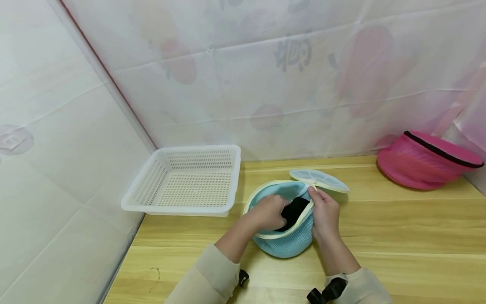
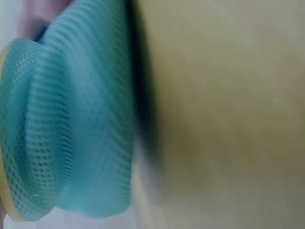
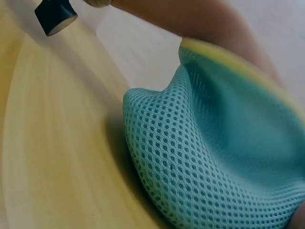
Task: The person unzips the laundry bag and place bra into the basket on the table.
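A light blue mesh laundry bag (image 1: 282, 247) with pale yellow trim stands open on the table, its round lid (image 1: 322, 180) folded back behind it. Inside lies a soft black item (image 1: 297, 210), its kind not clear from here. My left hand (image 1: 269, 211) reaches into the bag with curled fingers gripping the black item; the fingertips are partly hidden. With thumb on top, my right hand (image 1: 326, 213) pinches the bag's right rim. Blue mesh (image 2: 86, 114) fills the left side of the left wrist view. In the right wrist view, the mesh wall (image 3: 167, 143) bulges beside the open mouth.
A white perforated plastic basket (image 1: 195, 210) sits at the back left of the wooden table (image 1: 398, 236). At the back right rests a pink mesh bag (image 1: 421, 164) with a black zipper edge. A printed sheet (image 1: 228, 97) hangs behind the table.
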A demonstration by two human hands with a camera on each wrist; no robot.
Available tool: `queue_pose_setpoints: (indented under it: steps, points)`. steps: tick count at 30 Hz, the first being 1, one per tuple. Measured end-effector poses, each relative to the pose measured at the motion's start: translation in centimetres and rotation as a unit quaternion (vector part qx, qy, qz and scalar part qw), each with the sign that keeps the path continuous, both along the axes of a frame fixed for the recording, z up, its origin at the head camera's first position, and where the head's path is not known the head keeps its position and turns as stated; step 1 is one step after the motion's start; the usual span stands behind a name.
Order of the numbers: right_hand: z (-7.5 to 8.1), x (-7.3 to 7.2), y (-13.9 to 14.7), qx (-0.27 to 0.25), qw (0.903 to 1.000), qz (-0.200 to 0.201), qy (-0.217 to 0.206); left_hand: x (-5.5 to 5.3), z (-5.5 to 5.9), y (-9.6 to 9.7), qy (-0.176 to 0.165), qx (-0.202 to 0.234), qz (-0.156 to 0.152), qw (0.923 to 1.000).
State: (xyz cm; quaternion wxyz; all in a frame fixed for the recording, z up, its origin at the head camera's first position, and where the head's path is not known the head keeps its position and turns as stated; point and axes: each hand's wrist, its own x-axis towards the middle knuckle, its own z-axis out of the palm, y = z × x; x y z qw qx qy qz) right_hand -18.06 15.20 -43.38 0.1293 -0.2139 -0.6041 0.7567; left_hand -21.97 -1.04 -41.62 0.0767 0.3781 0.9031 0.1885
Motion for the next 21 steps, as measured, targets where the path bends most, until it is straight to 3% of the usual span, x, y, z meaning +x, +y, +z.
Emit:
queue_pose_setpoints:
  steps: [4,7,9,13,14,16,19,21]
  points:
    - [0.0,-0.1,0.3,-0.005,0.9999,-0.009,0.003,0.4,1.7,-0.9,0.043,0.064,0.019,0.9968]
    - [0.0,-0.1,0.4,0.007,0.9999,-0.012,0.007,0.4,3.1,-2.0,0.086,0.148,0.071,0.9827]
    - [-0.1,-0.1,0.4,0.012,0.9998,-0.012,0.006,0.4,4.1,-3.0,0.113,0.226,0.114,0.9607]
    - [0.1,0.1,0.5,0.027,0.9996,-0.01,-0.008,0.0,6.1,-5.7,0.17,0.362,0.191,0.8963]
    - [0.1,0.1,0.6,0.03,0.9994,-0.012,-0.012,-0.2,6.5,-6.6,0.186,0.384,0.203,0.8814]
    - [0.3,0.2,0.7,0.034,0.9991,-0.016,-0.018,-0.6,7.1,-8.6,0.222,0.403,0.225,0.8588]
    - [0.5,0.4,0.9,0.032,0.9991,-0.02,-0.021,-1.2,7.3,-11.6,0.26,0.392,0.257,0.8442]
    - [0.5,0.4,1.0,0.03,0.9991,-0.02,-0.022,-1.6,7.0,-13.6,0.253,0.367,0.294,0.8457]
